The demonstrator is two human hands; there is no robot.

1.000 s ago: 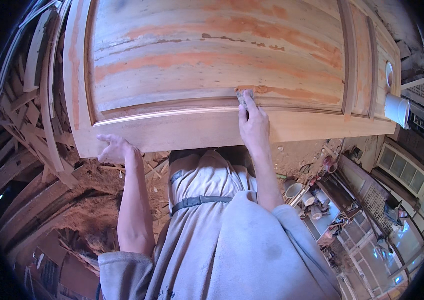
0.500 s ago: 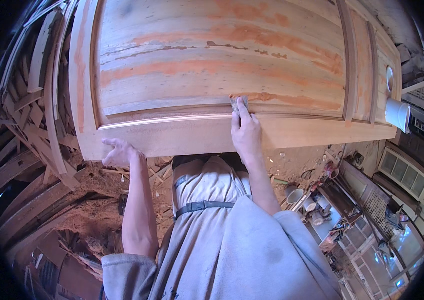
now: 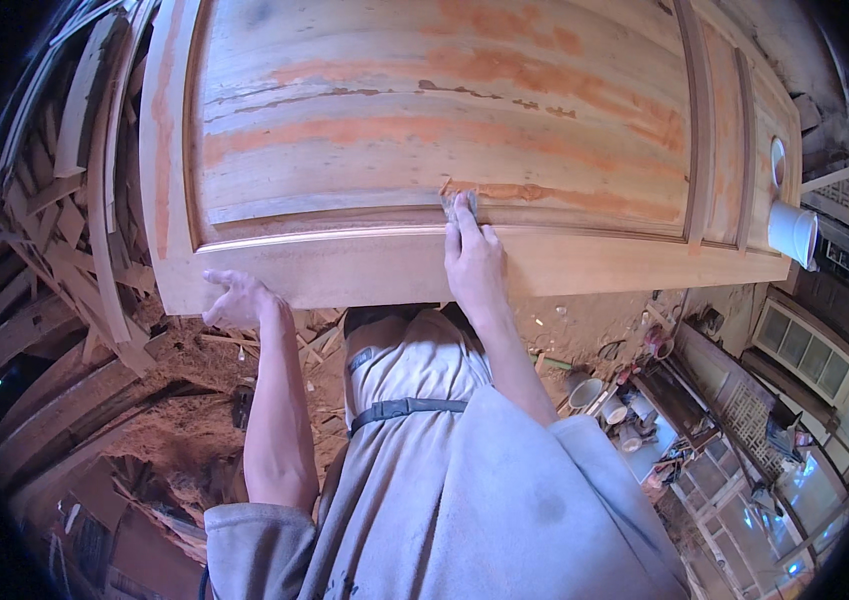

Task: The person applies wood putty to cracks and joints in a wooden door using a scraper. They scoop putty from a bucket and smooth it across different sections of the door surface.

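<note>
A pale wooden panelled door [image 3: 344, 275] lies flat in front of me, with dried orange filler streaks across its large panel. My right hand [image 3: 476, 262] grips a small flat scraper [image 3: 448, 204], its fingers closed and the index finger stretched along the blade. The scraper touches the panel beside the near moulding, at the left end of a fresh brown-orange filler strip [image 3: 534, 192]. Further up, a dark, ragged crack [image 3: 344, 92] runs across the panel. My left hand [image 3: 241, 302] rests on the door's near edge at the left, fingers apart, holding nothing.
Wood offcuts and boards [image 3: 74, 190] are heaped at the left. A white bucket [image 3: 792, 232] stands by the door's right end. Buckets [image 3: 585, 393], tools and window frames [image 3: 804, 345] clutter the floor at the right; sawdust [image 3: 159, 430] lies at the lower left.
My right hand and the scraper have slid a little to the left along the moulding, and the filler strip reaches further left. My left hand stays on the edge.
</note>
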